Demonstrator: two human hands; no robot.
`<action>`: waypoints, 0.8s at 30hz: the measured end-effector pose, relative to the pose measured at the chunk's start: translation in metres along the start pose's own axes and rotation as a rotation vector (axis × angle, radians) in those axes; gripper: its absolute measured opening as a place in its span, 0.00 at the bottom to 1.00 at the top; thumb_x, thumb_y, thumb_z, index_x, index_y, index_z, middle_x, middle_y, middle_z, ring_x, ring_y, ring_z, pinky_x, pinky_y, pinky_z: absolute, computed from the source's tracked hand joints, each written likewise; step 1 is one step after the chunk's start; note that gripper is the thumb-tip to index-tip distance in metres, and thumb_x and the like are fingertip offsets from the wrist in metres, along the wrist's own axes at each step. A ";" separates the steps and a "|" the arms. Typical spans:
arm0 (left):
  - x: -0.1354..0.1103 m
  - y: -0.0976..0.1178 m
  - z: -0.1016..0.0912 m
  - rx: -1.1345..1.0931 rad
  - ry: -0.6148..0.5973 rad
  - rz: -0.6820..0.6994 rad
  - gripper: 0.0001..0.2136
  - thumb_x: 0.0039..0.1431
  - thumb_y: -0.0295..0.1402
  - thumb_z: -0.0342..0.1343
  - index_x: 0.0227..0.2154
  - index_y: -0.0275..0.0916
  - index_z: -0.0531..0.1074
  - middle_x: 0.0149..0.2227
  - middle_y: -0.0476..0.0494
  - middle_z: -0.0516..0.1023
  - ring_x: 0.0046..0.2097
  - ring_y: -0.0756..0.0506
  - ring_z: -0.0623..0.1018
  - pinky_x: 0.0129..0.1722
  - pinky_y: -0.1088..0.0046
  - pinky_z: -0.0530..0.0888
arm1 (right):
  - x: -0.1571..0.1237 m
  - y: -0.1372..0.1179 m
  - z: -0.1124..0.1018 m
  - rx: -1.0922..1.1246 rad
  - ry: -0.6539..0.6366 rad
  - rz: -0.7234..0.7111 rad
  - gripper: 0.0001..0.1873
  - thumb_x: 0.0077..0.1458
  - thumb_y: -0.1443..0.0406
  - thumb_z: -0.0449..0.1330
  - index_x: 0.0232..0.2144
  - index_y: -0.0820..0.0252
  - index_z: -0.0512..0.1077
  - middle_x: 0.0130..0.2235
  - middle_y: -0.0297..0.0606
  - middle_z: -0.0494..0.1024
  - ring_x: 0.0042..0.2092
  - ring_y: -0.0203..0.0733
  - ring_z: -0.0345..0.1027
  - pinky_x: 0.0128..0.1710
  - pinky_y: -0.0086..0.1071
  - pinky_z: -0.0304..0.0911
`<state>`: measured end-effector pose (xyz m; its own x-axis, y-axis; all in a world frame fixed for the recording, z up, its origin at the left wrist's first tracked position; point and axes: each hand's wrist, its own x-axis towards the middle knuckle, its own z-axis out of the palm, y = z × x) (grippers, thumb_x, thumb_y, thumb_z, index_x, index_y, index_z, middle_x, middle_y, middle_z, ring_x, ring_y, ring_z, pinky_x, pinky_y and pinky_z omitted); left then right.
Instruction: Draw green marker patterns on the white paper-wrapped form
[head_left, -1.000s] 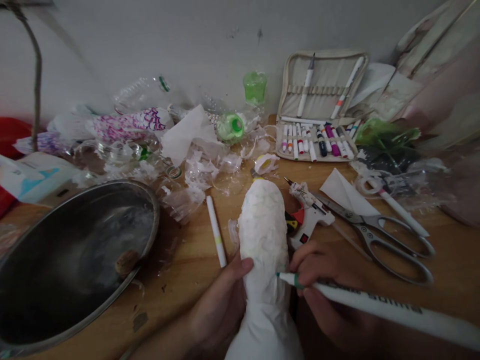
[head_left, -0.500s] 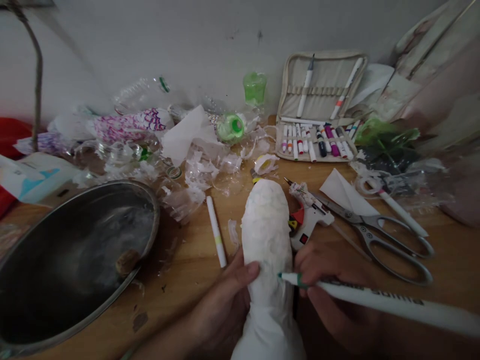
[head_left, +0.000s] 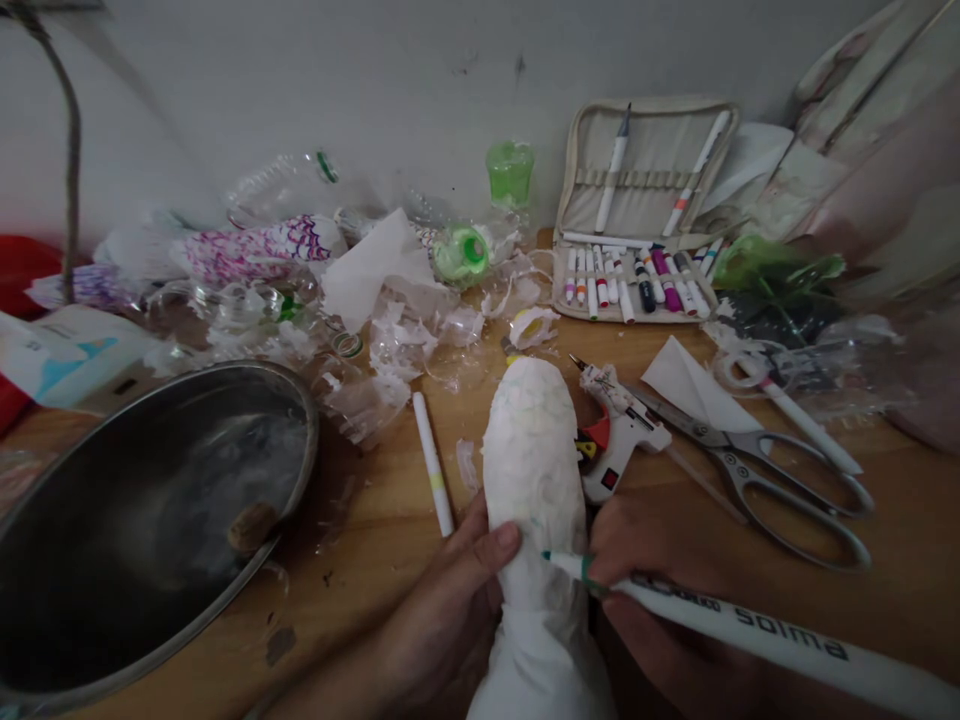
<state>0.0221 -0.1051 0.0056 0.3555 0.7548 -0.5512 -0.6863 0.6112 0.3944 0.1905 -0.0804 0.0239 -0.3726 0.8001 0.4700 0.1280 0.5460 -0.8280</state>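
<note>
A white paper-covered, bottle-like form stretches toward me, rounded at its far end and wrinkled at the near end. Faint greenish lines show on its surface. My left hand is closed around its left side, thumb on top. In my right hand is a white marker with a green tip, pinched near the front. That tip rests at or just above the form's middle; I cannot tell whether it touches. A capped white marker with a yellow-green band lies on the table to the left.
A metal basin stands left. Scissors and a glue gun lie right, behind my right hand. An open marker case leans against the wall. Plastic scraps and a pink-purple patterned form fill the back left.
The marker tip has shifted slightly left and down across the white form, with my right hand following. My left hand keeps its hold in the same place.
</note>
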 end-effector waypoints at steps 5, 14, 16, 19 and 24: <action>-0.001 0.001 0.000 -0.013 0.001 -0.020 0.35 0.51 0.39 0.64 0.60 0.39 0.58 0.48 0.37 0.79 0.51 0.35 0.76 0.52 0.59 0.68 | 0.005 0.000 -0.001 0.000 0.022 0.006 0.07 0.52 0.73 0.54 0.31 0.56 0.68 0.25 0.30 0.71 0.27 0.34 0.66 0.26 0.28 0.63; -0.001 0.008 0.007 -0.005 0.037 -0.045 0.37 0.44 0.39 0.67 0.59 0.38 0.63 0.50 0.38 0.78 0.51 0.33 0.76 0.53 0.59 0.67 | 0.002 0.004 -0.001 0.031 -0.042 -0.016 0.08 0.51 0.72 0.55 0.34 0.56 0.68 0.25 0.30 0.70 0.27 0.34 0.65 0.27 0.28 0.62; -0.001 0.008 0.006 -0.032 0.050 -0.056 0.35 0.44 0.39 0.67 0.58 0.38 0.65 0.48 0.38 0.80 0.49 0.32 0.77 0.52 0.59 0.68 | 0.003 0.004 -0.004 0.014 -0.052 0.003 0.09 0.50 0.73 0.55 0.34 0.56 0.68 0.25 0.29 0.70 0.26 0.32 0.64 0.26 0.27 0.62; -0.001 0.006 -0.001 -0.071 0.083 -0.112 0.32 0.46 0.41 0.65 0.55 0.36 0.68 0.45 0.37 0.81 0.47 0.32 0.78 0.51 0.58 0.69 | 0.004 0.001 -0.007 -0.038 0.034 0.084 0.08 0.50 0.73 0.55 0.33 0.57 0.68 0.25 0.30 0.69 0.26 0.31 0.64 0.25 0.25 0.62; 0.002 -0.001 -0.009 -0.118 0.086 -0.091 0.30 0.40 0.41 0.67 0.50 0.36 0.73 0.41 0.37 0.82 0.46 0.31 0.79 0.51 0.56 0.69 | 0.000 0.001 -0.006 0.035 -0.010 0.115 0.08 0.52 0.73 0.55 0.35 0.56 0.67 0.27 0.29 0.69 0.28 0.32 0.65 0.27 0.26 0.63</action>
<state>0.0182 -0.1061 -0.0027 0.3673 0.6716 -0.6434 -0.7254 0.6399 0.2538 0.1964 -0.0784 0.0249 -0.3667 0.8543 0.3684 0.1387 0.4417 -0.8863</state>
